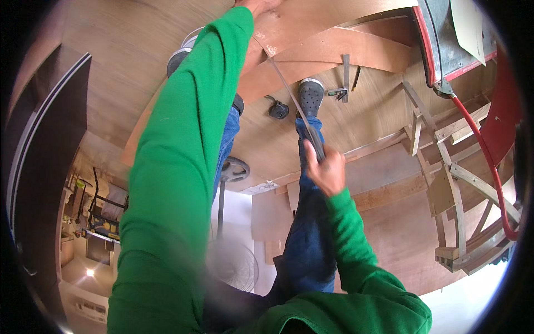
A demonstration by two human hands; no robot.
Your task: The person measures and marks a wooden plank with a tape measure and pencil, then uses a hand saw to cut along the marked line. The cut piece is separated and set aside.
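Observation:
My right hand [324, 167] is closed on the dark grip of a long, thin metal blade-like tool [286, 83], which runs up diagonally to the plywood. My left hand [257, 5] is at the top edge, on or beside a curved plywood sheet [317, 19]; its fingers are mostly out of frame. More curved plywood strips [361, 50] lie beneath. Near my shoe [311, 97] are a black tape measure [278, 109], a metal square [345, 75] and a pencil [356, 78].
At right are a red-trimmed metal structure [484, 133] and a wooden frame [456, 189]. A dark panel [44, 183] stands at left. A pedestal fan [231, 261] is behind my legs. My feet rest on a wooden surface [111, 33].

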